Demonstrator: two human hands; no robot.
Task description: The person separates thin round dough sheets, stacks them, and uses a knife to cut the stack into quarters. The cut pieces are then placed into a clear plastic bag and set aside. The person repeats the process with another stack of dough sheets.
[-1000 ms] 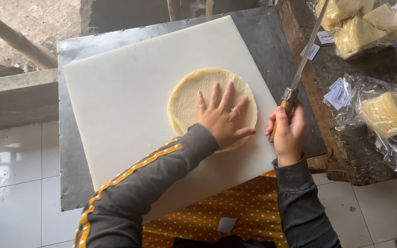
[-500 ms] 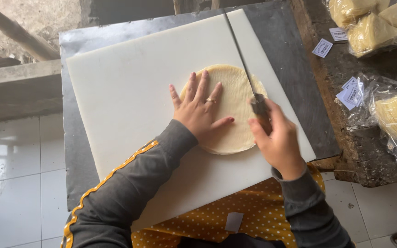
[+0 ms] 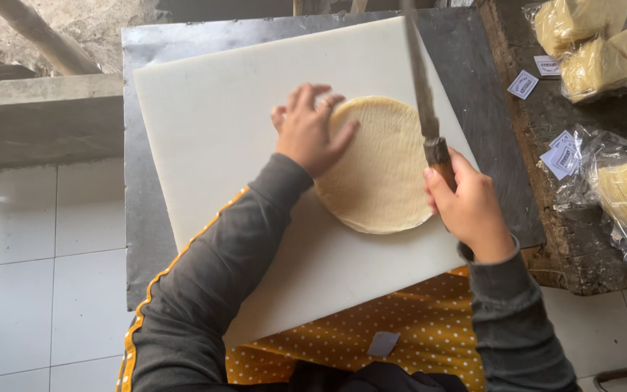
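Flatbread stack (image 3: 382, 170): one round, pale pile of thin discs, lying flat on the single white cutting board (image 3: 234, 116), toward the board's 3 o'clock side. The board rests on one grey metal table top (image 3: 136, 239).

Knife (image 3: 421, 80): one, long-bladed, with a brown wooden handle. The blade runs from the handle toward 12 o'clock across the right part of the stack, and its tip is cut off by the upper frame edge.

Right hand (image 3: 469, 210): closed in a full fist around the knife handle, at the stack's 4 o'clock edge, knuckles up. A dark grey sleeve covers the wrist.

Left hand (image 3: 310, 131): laid palm down, fingers spread and not gripping, at the stack's 10 o'clock edge. The thumb and fingertips rest on the top disc, while the palm lies over the rim toward the board. The grey sleeve has an orange stripe.

Clear bags of yellowish sheets (image 3: 622, 192): at least three, at 2 to 3 o'clock on the dark wooden bench (image 3: 567, 247), partly cropped by the frame. Small white paper labels (image 3: 522, 85): about four, lying near the bags.

Whether the blade touches the stack cannot be told. The number of discs in the stack is not countable.
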